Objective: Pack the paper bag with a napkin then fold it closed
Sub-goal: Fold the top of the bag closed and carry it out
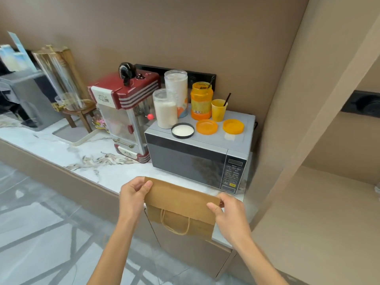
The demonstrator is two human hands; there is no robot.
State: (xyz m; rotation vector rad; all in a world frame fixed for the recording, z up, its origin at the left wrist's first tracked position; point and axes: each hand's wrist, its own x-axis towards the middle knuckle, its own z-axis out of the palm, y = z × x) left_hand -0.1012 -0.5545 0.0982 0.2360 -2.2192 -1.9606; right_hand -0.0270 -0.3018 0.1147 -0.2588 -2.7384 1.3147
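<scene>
A brown paper bag (181, 200) stands at the front edge of the marble counter (86, 149), right before the microwave. Its top flap is folded over toward me, and a twisted paper handle (175, 222) hangs below the flap. My left hand (133, 194) pinches the flap's left corner between thumb and fingers. My right hand (228, 210) pinches the flap's right corner. No napkin shows; the bag's inside is hidden.
A grey microwave (197, 161) stands just behind the bag, with jars, lids and an orange cup on its top. A red popcorn machine (125, 116) is to its left. A beige wall panel (308, 120) rises on the right, and grey floor lies below the counter.
</scene>
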